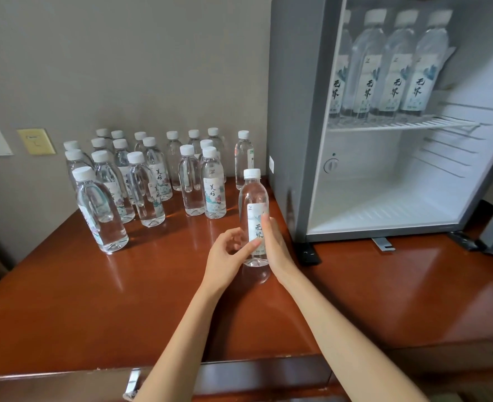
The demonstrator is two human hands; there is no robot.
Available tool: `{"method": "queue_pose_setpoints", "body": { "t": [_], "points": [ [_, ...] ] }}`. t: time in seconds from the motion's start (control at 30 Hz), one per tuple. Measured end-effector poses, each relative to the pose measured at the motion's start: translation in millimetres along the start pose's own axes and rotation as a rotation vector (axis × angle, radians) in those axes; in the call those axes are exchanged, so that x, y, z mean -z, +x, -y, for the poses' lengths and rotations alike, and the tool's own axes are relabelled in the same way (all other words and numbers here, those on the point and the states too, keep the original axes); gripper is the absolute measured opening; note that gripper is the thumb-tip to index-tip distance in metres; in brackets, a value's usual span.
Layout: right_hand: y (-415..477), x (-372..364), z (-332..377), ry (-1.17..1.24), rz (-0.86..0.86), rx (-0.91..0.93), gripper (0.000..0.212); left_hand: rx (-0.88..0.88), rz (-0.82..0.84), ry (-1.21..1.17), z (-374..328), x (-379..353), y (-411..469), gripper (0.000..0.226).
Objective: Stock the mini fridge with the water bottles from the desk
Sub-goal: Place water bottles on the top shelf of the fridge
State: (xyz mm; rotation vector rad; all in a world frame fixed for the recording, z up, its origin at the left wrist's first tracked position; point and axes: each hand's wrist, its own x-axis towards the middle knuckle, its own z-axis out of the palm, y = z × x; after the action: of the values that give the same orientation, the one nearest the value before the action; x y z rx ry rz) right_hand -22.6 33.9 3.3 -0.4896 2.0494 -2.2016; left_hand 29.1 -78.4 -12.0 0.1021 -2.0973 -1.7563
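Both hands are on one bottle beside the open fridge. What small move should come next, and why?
Probably lift the bottle off the desk and swing it right toward the fridge. The left hand and the right hand already grip it, the fridge stands open, and its wire shelf has bare room right of the four bottles standing there.

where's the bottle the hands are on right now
Head view, right of centre: the bottle stands on the desk between the left hand and right hand, just left of the open fridge and in front of the other bottles.
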Motion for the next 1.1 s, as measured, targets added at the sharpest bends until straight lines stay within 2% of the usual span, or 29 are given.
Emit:
{"method": "queue_pose_setpoints", "body": {
  "t": [0.1, 0.2, 0.27, 0.43, 0.6, 0.7, 0.77, 0.83, 0.97, 1.03, 1.1],
  "points": [
    [-9, 2, -5, -0.035, 0.001, 0.000, 0.025, 0.006, -0.012, 0.016, -3, 2, -7, 0.053],
    [-18, 4, -7, -0.031, 0.036, -0.038, 0.032, 0.039, 0.009, -0.021, -5, 2, -15, 0.034],
    [-23, 6, -5, -0.022, 0.050, -0.045, 0.034, 0.038, 0.007, -0.030, -8, 1, -20, 0.032],
    [-37, 11, 3, 0.041, 0.091, -0.034, 0.029, -0.040, -0.002, 0.023, -15, -2, -35, 0.011],
    [-51, 22, 9, 0.053, 0.118, -0.023, 0.033, -0.059, -0.008, -0.016, -19, -13, -51, 0.020],
    [-60, 37, 12, 0.111, 0.170, -0.047, 0.024, -0.102, 0.015, 0.025, -23, -22, -60, 0.024],
    [-65, 50, 14, 0.124, 0.173, -0.036, 0.031, -0.122, 0.030, 0.035, -26, -34, -66, 0.025],
    [-70, 66, 15, 0.127, 0.153, -0.014, 0.035, -0.121, 0.047, 0.027, -30, -51, -71, 0.024],
    [-76, 102, 17, 0.110, 0.023, 0.000, 0.021, -0.103, 0.054, 0.062, -34, -93, -75, 0.006],
    [-76, 121, 20, 0.106, -0.067, -0.002, 0.016, -0.113, 0.053, 0.081, -36, -119, -73, 0.028],
    [-74, 140, 23, 0.097, -0.144, -0.013, 0.015, -0.103, 0.073, 0.080, -41, -145, -72, 0.028]
  ]
}}
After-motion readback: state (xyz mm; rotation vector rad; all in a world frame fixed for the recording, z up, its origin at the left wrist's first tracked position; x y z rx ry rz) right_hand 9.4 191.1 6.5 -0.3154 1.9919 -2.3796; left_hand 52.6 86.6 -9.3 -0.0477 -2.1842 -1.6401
